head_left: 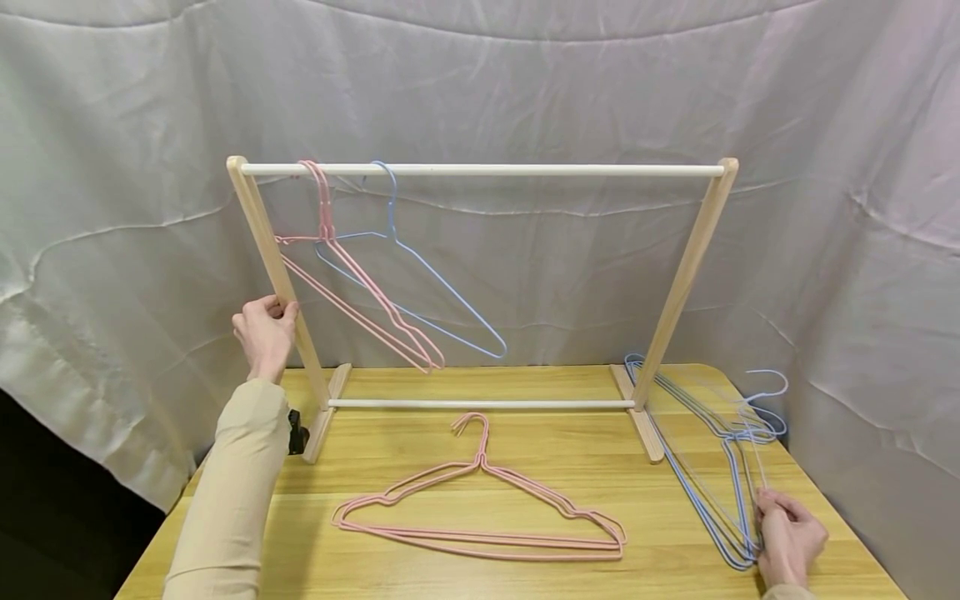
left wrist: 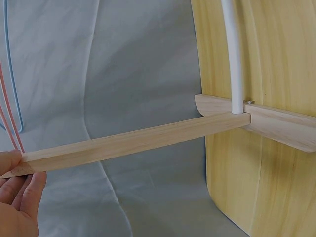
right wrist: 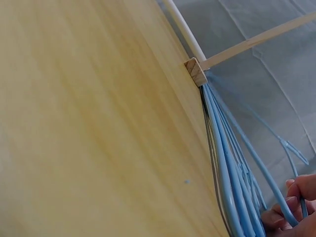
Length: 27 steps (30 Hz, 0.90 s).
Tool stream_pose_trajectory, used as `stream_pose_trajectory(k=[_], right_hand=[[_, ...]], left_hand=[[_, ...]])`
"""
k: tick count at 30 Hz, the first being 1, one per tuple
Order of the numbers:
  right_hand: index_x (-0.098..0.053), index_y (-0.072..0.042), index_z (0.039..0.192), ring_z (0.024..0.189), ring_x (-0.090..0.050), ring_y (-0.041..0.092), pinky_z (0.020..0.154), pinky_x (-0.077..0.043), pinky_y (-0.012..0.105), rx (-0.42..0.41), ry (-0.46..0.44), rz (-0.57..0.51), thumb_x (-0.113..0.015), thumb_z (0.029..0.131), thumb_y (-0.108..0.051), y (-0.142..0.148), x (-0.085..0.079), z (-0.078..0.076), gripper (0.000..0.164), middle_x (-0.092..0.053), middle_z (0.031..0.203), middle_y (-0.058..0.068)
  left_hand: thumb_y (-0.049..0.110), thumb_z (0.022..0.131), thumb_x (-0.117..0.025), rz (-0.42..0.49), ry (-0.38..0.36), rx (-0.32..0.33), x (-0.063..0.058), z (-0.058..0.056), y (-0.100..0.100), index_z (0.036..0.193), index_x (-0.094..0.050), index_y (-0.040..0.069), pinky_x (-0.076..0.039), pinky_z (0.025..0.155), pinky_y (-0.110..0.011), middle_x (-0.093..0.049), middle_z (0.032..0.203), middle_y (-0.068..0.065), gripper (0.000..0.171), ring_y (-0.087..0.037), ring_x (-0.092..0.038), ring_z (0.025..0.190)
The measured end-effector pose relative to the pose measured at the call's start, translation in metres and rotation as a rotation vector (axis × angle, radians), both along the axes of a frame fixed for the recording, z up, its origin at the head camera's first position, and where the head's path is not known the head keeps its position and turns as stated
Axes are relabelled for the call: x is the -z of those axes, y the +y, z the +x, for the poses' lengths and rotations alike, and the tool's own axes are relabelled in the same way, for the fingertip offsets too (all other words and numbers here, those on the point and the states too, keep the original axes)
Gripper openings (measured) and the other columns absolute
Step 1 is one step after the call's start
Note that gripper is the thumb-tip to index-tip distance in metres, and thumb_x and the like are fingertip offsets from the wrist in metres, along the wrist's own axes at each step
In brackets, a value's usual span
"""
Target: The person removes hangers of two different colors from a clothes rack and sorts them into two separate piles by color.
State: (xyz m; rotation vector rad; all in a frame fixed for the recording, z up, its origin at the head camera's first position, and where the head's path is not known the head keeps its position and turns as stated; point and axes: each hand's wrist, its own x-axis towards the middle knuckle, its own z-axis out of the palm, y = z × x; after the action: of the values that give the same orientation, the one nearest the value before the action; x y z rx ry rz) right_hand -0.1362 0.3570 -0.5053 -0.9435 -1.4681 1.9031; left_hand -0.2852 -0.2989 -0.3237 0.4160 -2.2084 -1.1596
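My left hand [head_left: 267, 333] grips the left wooden upright [head_left: 258, 221] of a garment rack, thumb and fingers on either side of the post in the left wrist view. At the lower right, my right hand [head_left: 791, 533] pinches one blue hanger [right wrist: 269, 180], raised partly off a stack of blue hangers [head_left: 697, 479] on the table. That hanger looks blurred in the head view. From the rack's white top rail [head_left: 525, 170] hang pink hangers [head_left: 326, 200] near the left end, with a single blue hanger [head_left: 450, 287] just right of them.
Several pink hangers [head_left: 480, 533] lie stacked on the wooden table [head_left: 420, 583] in front of the rack. A white lower bar [head_left: 480, 404] joins the rack's feet. The right upright [head_left: 686, 275] stands beside the blue stack. A small black object [head_left: 297, 433] sits by the left foot. Grey curtain [head_left: 570, 100] hangs behind.
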Motion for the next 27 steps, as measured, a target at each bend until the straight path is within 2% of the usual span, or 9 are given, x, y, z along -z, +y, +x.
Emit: stream_pose_trajectory(k=[3,7,11,15,18,21,23,25,27], right_hand=[[-0.07,-0.031,0.057,0.054,-0.056,-0.011,0.053,-0.047,0.006,0.002,-0.032,0.043,-0.064,0.087,0.003,0.0,0.0,0.001,0.046,-0.062,0.054,-0.025],[-0.065,-0.04,0.055,0.056,-0.05,-0.015,0.055,-0.042,0.004,0.0,-0.142,0.148,-0.067,0.088,-0.007,0.0,0.0,0.002,0.047,-0.057,0.052,-0.03],[-0.057,-0.051,0.05,0.059,-0.043,-0.015,0.06,-0.035,0.004,-0.044,-0.289,0.283,-0.072,0.088,-0.02,0.002,0.0,0.005,0.051,-0.05,0.051,-0.035],[-0.053,-0.055,0.049,0.062,-0.041,-0.013,0.061,-0.036,0.01,-0.104,-0.375,0.374,-0.074,0.086,-0.021,0.006,0.0,0.007,0.054,-0.047,0.051,-0.037],[-0.054,-0.054,0.052,0.061,-0.042,-0.012,0.06,-0.038,0.015,-0.144,-0.424,0.407,-0.075,0.084,-0.019,0.009,-0.001,0.008,0.051,-0.048,0.05,-0.037],[-0.061,-0.048,0.057,0.059,-0.042,-0.012,0.059,-0.038,0.017,-0.185,-0.477,0.431,-0.077,0.082,-0.021,0.013,-0.002,0.007,0.04,-0.048,0.049,-0.037],[-0.068,-0.041,0.061,0.059,-0.041,-0.013,0.059,-0.038,0.018,-0.205,-0.509,0.449,-0.078,0.081,-0.022,0.015,-0.003,0.007,0.03,-0.048,0.049,-0.037],[-0.078,-0.028,0.07,0.059,-0.041,-0.011,0.059,-0.038,0.019,-0.228,-0.516,0.477,-0.079,0.08,-0.021,0.017,-0.003,0.006,0.012,-0.049,0.049,-0.035],[-0.08,-0.018,0.076,0.059,-0.042,-0.008,0.059,-0.039,0.02,-0.243,-0.533,0.503,-0.08,0.079,-0.019,0.018,-0.003,0.006,0.003,-0.05,0.049,-0.034]], left_hand=[[0.018,0.099,-0.062,0.003,-0.001,0.003,0.0,0.0,0.0,0.113,-0.073,-0.004,-0.033,0.108,-0.051,-0.071,0.118,-0.026,0.028,-0.042,-0.046,0.125],[0.02,0.099,-0.061,0.01,-0.007,0.006,0.0,0.0,0.0,0.114,-0.072,-0.004,-0.033,0.109,-0.051,-0.071,0.119,-0.027,0.03,-0.042,-0.046,0.126],[0.021,0.099,-0.06,0.011,-0.007,0.005,0.001,0.0,-0.001,0.114,-0.072,-0.004,-0.033,0.109,-0.051,-0.071,0.119,-0.027,0.031,-0.041,-0.046,0.126],[0.02,0.099,-0.061,0.008,-0.003,0.004,0.0,0.0,0.0,0.113,-0.072,-0.004,-0.033,0.109,-0.051,-0.071,0.118,-0.027,0.03,-0.042,-0.046,0.126],[0.021,0.099,-0.061,0.01,-0.006,0.005,0.0,0.001,0.0,0.114,-0.072,-0.004,-0.033,0.109,-0.051,-0.071,0.119,-0.027,0.03,-0.042,-0.045,0.127],[0.021,0.1,-0.06,0.012,-0.012,0.008,0.0,0.001,0.0,0.115,-0.071,-0.004,-0.032,0.108,-0.051,-0.07,0.12,-0.027,0.031,-0.042,-0.044,0.127],[0.021,0.1,-0.06,0.009,-0.014,0.008,0.0,0.001,0.0,0.116,-0.071,-0.004,-0.032,0.108,-0.051,-0.07,0.12,-0.027,0.032,-0.042,-0.044,0.128],[0.021,0.1,-0.06,0.008,-0.018,0.008,0.0,0.0,0.0,0.116,-0.071,-0.004,-0.032,0.108,-0.051,-0.07,0.12,-0.027,0.032,-0.041,-0.044,0.128],[0.021,0.1,-0.06,0.009,-0.021,0.008,0.0,0.0,0.0,0.117,-0.071,-0.004,-0.032,0.108,-0.052,-0.07,0.121,-0.027,0.032,-0.041,-0.044,0.128]])
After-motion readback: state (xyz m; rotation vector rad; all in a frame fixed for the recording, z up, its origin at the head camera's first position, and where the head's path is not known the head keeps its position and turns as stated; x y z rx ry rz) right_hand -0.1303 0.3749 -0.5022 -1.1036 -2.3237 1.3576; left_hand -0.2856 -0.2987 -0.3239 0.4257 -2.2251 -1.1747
